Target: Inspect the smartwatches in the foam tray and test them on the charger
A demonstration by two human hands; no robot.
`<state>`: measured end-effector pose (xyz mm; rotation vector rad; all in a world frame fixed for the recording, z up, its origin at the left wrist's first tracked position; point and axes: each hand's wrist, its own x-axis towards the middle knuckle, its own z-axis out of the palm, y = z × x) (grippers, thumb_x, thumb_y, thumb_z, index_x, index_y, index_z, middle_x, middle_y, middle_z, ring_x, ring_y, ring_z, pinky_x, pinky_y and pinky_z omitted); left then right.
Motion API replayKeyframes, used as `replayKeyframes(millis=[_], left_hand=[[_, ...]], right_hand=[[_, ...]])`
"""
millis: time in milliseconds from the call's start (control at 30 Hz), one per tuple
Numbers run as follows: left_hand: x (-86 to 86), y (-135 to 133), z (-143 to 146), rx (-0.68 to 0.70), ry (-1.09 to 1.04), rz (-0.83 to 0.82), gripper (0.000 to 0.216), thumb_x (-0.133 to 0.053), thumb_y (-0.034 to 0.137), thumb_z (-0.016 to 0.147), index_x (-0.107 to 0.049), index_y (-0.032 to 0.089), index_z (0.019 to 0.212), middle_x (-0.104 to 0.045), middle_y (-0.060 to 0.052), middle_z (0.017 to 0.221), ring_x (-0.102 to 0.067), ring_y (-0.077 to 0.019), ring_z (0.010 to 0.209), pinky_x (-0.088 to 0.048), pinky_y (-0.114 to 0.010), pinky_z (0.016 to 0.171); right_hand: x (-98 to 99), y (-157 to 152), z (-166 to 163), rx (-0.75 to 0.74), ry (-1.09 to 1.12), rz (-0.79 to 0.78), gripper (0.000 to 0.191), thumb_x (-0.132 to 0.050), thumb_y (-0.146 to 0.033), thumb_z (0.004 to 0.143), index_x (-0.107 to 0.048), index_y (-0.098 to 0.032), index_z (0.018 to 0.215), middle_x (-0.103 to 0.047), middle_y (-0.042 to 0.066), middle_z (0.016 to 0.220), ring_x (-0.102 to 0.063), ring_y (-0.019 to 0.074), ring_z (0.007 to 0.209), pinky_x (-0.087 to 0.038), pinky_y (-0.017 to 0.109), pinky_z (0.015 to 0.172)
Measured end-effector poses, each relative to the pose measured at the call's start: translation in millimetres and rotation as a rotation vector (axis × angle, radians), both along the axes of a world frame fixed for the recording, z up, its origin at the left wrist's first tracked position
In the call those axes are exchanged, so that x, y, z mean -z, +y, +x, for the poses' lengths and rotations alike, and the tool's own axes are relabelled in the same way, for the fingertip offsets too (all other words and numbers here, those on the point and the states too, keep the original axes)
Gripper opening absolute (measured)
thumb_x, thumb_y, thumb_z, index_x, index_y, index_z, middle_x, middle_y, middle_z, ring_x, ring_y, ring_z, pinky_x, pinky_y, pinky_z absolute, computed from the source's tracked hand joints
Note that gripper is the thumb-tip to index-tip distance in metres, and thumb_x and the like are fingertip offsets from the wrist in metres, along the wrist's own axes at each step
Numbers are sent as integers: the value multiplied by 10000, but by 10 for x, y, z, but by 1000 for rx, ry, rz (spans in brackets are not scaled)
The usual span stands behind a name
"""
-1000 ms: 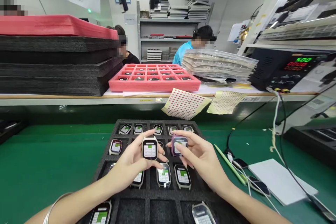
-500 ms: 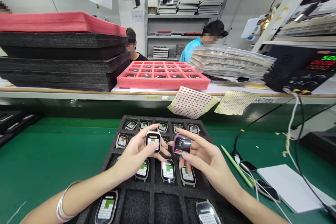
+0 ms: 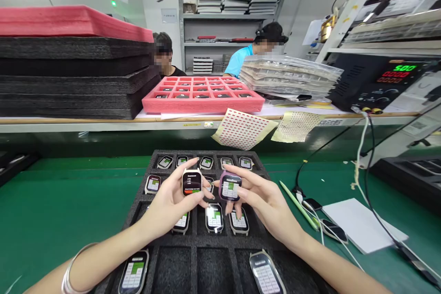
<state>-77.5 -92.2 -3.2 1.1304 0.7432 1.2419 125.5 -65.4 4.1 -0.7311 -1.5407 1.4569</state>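
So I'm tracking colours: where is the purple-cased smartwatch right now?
Head view, centre: the right hand holds the purple-cased smartwatch above the black foam tray, just right of the pale-cased smartwatch in the left hand.

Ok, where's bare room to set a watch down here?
Widest free patch: the green mat left of the foam tray. In the tray, two front pockets are bare, between the front watches. Crowded: the tray's middle, where the left hand holds a cream watch and the right hand a purple watch; right of it lie a pen, cables and a white pad.
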Motion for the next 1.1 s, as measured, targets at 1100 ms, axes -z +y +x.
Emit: replayKeyframes(millis=[1100], left_hand=[[169, -437, -237, 122, 243, -80, 808, -613, 178, 828, -125, 299, 1460, -619, -42, 983, -643, -207, 902, -534, -385, 837]], right_hand=[[-66, -244, 4, -252, -621, 536, 545, -759, -172, 677, -559, -161, 1184, -587, 114, 1197, -572, 251, 1060, -497, 365, 907]])
